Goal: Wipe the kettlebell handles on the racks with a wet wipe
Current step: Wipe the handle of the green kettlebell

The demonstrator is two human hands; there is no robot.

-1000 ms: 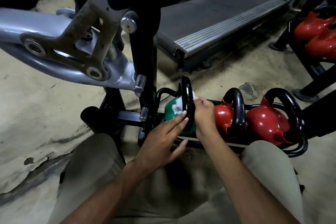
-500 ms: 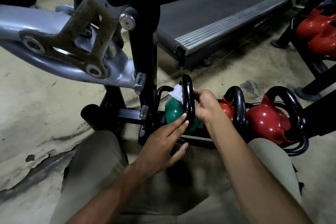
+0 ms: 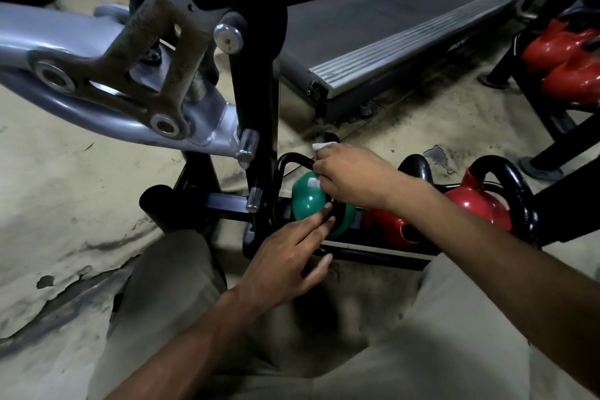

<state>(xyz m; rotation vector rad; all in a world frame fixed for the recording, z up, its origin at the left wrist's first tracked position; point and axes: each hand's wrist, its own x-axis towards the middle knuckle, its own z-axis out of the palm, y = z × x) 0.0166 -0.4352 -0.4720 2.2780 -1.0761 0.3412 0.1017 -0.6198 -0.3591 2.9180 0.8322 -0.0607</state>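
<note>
A green kettlebell (image 3: 306, 201) with a black handle sits at the left end of a low black rack (image 3: 373, 255). My right hand (image 3: 352, 174) is wrapped over the top of that handle, shut on a white wet wipe (image 3: 323, 146) that pokes out above and below my fingers. My left hand (image 3: 287, 256) reaches in from below, fingers spread, fingertips touching the lower part of the handle and the green body. Two red kettlebells (image 3: 477, 204) with black handles stand to the right on the same rack; the nearer one (image 3: 386, 226) is partly hidden by my right forearm.
A grey and black exercise machine frame (image 3: 130, 88) hangs over the left, its black post (image 3: 259, 127) close beside the rack. A treadmill (image 3: 389, 23) lies behind. Another rack with red kettlebells (image 3: 571, 62) stands far right. My knees in khaki trousers fill the foreground.
My right hand has slid the wipe up the green kettlebell's handle from its side to the top. My left hand has stayed against the lower handle.
</note>
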